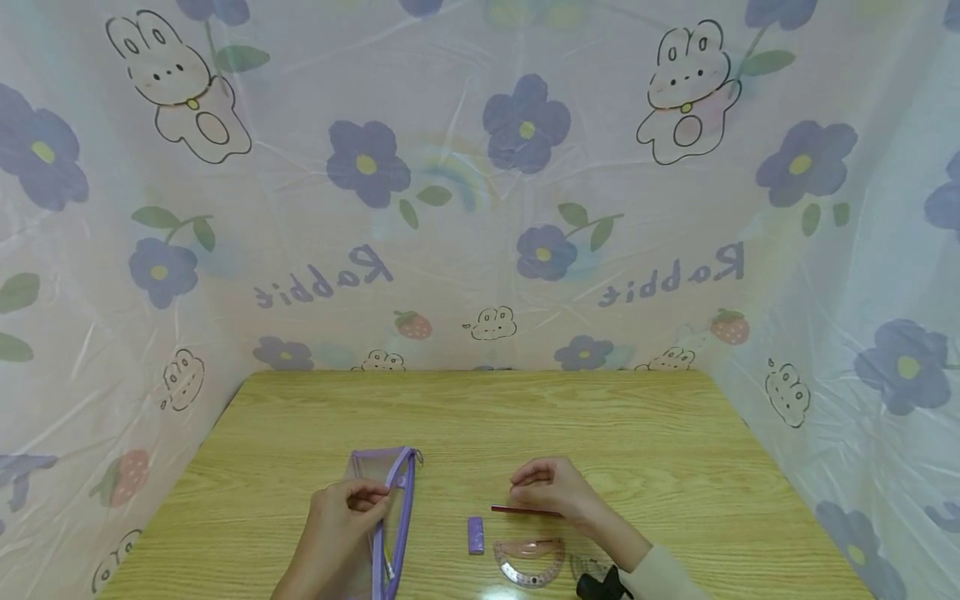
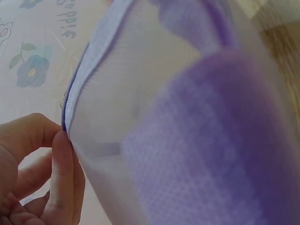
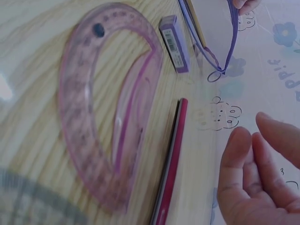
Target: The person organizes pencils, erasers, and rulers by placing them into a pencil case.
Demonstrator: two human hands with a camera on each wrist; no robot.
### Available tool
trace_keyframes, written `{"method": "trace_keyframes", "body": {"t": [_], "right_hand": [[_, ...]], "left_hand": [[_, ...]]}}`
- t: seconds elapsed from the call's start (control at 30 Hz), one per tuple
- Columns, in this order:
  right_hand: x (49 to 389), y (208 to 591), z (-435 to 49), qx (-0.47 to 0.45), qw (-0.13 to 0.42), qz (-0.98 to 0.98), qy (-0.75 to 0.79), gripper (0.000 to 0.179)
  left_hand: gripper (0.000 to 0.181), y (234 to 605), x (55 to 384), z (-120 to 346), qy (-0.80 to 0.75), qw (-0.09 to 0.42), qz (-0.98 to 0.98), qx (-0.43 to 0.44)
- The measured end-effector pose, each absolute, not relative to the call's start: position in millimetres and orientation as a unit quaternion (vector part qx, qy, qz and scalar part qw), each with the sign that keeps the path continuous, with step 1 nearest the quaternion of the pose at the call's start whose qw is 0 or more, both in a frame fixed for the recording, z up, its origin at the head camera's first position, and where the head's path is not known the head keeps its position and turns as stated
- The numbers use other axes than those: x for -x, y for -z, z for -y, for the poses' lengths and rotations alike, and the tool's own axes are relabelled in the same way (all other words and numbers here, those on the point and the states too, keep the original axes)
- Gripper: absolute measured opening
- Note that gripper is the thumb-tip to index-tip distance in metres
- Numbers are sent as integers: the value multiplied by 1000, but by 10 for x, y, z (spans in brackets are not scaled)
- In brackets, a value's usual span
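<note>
My left hand (image 1: 335,518) pinches the zipper edge of a purple mesh pencil case (image 1: 406,521), whose mouth gapes. A yellowish pencil (image 3: 197,22) shows inside the case. In the left wrist view the thumb and forefinger hold the edge, and blurred purple fabric (image 2: 211,140) fills the right side. My right hand (image 1: 553,487) hovers over a dark red and black striped pencil (image 3: 174,159), with loosely bent fingers and nothing between them. Left of this pencil in the head view lies a purple-sleeved eraser (image 1: 476,536).
A pink clear protractor (image 3: 77,103) lies on the wooden table (image 1: 480,408), nearer me than the striped pencil. Another clear measuring tool (image 3: 37,201) is partly cut off beside it. A black object (image 1: 600,585) is at my right wrist. Patterned sheeting (image 1: 450,100) surrounds the table.
</note>
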State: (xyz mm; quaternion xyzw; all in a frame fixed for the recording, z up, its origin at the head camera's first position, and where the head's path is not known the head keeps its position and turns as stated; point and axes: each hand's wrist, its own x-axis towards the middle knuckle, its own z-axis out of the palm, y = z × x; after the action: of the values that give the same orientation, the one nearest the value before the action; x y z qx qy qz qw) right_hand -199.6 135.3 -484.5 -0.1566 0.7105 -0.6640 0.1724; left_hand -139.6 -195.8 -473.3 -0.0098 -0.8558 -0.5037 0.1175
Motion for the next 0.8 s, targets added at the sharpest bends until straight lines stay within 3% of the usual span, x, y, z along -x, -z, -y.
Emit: {"method": "trace_keyframes", "body": {"t": [0.8], "right_hand": [[2023, 4815, -1685, 153, 151, -735, 644, 32]], "left_hand": [[10, 4704, 1388, 1952, 504, 110, 856, 10]]}}
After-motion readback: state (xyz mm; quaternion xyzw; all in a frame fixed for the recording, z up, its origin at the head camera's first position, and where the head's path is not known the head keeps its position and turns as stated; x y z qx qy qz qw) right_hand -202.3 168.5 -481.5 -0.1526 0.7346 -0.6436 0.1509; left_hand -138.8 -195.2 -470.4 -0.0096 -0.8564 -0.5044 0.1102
